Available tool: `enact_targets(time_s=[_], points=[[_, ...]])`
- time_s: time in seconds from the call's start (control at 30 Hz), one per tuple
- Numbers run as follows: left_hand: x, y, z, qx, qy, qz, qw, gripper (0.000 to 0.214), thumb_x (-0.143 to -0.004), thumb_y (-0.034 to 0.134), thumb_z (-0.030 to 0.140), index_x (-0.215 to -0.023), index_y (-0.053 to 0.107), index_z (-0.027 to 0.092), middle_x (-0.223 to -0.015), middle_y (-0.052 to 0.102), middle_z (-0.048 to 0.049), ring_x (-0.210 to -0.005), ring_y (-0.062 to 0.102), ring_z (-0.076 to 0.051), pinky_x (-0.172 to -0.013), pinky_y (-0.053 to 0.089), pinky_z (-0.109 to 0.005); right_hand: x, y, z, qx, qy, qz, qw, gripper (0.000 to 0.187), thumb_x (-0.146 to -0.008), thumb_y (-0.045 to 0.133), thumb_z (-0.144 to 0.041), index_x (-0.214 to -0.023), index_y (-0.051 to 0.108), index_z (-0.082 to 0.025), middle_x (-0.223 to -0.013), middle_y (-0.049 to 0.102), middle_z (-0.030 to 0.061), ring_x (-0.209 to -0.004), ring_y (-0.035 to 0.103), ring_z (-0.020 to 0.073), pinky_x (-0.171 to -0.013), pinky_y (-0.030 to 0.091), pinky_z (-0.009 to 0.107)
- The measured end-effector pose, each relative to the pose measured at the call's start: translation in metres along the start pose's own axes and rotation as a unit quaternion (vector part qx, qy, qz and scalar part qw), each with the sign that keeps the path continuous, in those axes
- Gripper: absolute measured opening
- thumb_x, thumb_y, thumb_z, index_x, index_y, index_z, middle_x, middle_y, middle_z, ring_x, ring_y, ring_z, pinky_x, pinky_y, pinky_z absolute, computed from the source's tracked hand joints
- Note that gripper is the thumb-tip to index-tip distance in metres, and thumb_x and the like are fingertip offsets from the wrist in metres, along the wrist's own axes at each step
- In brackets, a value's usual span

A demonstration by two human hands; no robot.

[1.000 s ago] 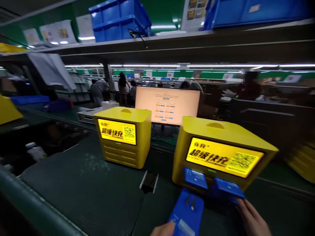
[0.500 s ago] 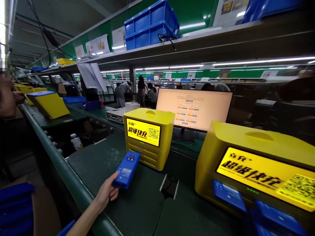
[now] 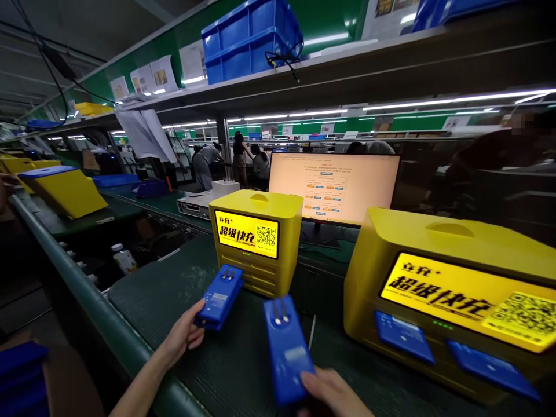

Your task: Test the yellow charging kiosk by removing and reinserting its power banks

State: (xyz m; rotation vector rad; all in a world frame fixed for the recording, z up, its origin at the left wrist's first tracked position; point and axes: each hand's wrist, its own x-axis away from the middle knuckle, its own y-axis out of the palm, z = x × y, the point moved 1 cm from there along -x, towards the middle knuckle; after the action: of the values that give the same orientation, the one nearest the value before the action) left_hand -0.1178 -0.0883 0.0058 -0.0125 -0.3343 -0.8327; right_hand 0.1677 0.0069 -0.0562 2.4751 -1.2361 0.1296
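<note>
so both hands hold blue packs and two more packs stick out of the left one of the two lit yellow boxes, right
Not quite: the head view shows the two further packs sticking out of the right lit yellow box, not the left lit yellow box. The left hand and right hand do hold blue packs.

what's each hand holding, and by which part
Left hand: one blue pack, by its near end. Right hand: another blue pack, also by its near end.

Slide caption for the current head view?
Left hand and right hand hold blue packs near two yellow cabinets with lit panels.
</note>
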Motion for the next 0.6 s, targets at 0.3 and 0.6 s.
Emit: enact_targets(time_s=[0.3,0.6], points=[[-0.051,0.010,0.017,-0.041,0.024,-0.037,0.998,0.066,-0.051,0.064,0.079,-0.064,0.045,0.017,-0.046,0.041,0.0048,-0.040,0.035,-0.007,-0.038,0.014,-0.016,-0.043,0.121,-0.005,-0.205,-0.015,0.039,0.978,0.074,-0.048,0.071,-0.073,-0.090,0.069,-0.012,-0.098,0.067,0.0112,-0.097,0.060,0.0249,-0.084,0.050,0.034],[-0.083,0.067,0.007,0.012,0.081,0.118,0.990,0.065,-0.062,0.042,0.086,-0.070,0.038,0.021,-0.051,0.027,0.0091,-0.041,0.027,-0.007,-0.038,0.017,-0.018,-0.098,0.097,-0.056,-0.066,-0.078,0.048,0.994,0.074,-0.063,0.049,-0.081,-0.096,0.065,-0.016,-0.105,0.063,0.0067,-0.103,0.055,0.0215,-0.086,0.045,0.032]])
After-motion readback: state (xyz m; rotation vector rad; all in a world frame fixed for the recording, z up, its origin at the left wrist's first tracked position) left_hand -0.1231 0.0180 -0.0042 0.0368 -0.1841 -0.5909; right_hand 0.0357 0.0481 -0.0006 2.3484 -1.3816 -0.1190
